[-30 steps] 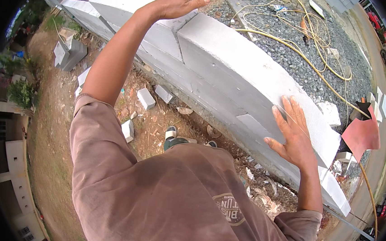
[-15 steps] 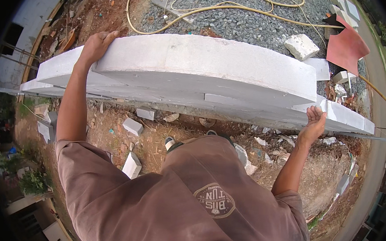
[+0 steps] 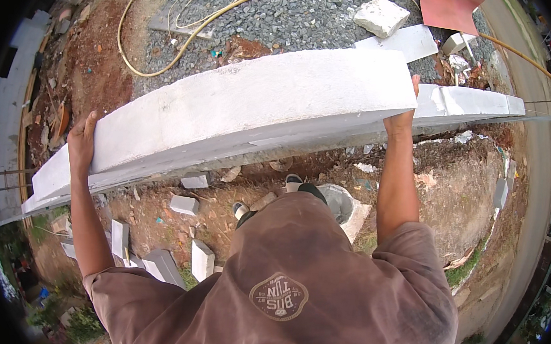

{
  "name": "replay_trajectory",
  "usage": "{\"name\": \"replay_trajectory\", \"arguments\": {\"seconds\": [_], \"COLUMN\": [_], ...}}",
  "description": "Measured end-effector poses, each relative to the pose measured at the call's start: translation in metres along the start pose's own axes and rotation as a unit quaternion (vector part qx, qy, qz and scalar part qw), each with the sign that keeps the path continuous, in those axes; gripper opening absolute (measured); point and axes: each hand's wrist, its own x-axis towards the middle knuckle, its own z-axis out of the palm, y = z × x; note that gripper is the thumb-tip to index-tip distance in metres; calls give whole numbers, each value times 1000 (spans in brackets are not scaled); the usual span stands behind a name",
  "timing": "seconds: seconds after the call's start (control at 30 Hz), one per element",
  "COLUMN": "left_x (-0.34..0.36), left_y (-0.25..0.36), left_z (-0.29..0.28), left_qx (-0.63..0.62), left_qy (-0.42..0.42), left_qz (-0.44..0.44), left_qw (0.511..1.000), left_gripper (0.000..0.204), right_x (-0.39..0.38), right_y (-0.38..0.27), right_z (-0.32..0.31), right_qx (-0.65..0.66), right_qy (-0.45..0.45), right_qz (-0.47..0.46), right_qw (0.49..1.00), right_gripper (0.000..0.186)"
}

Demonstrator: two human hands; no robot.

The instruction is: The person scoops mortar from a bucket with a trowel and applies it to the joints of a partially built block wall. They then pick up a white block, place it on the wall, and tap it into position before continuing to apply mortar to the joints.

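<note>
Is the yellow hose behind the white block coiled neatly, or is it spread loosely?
Spread loosely: the yellow hose makes a wide, open bend over gravel and bare soil; no neat coil shows.

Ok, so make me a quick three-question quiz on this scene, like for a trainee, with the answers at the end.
1. True or false: the left hand and right hand are at opposite ends of the long white block.
2. Which lies on the gravel: (a) a ladder, (b) a yellow hose, (c) a shovel?
3. What colour is the sheet beyond the right hand?

Key: 1 true; 2 b; 3 pinkish red.
</note>
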Motion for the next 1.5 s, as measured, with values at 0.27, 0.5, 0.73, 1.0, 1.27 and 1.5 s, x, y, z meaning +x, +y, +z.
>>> {"name": "replay_trajectory", "arguments": {"seconds": [0.27,0.5,0.73,1.0,1.27,1.5], "left_x": [3,4,3,4,1,-1], "left_y": [-4,-4,-3,0,-5,14], "left_z": [-3,0,0,1,-2,2], "left_qx": [55,40,53,55,51,92], "left_qy": [-14,1,5,4,8,43], "left_qz": [-14,-3,1,-6,13,2], "left_qw": [998,999,999,998,999,995], "left_gripper": [48,46,43,44,47,44], "right_x": [9,13,19,7,-2,35], "right_y": [8,10,19,6,-9,-11], "right_z": [-20,-27,-37,-10,10,18], "right_qx": [15,18,1,21,-130,-6], "right_qy": [8,-19,34,55,30,-117], "right_qz": [4,13,-23,-3,-2,101], "right_qw": [1000,1000,999,998,991,988], "right_gripper": [59,60,60,53,67,93]}}
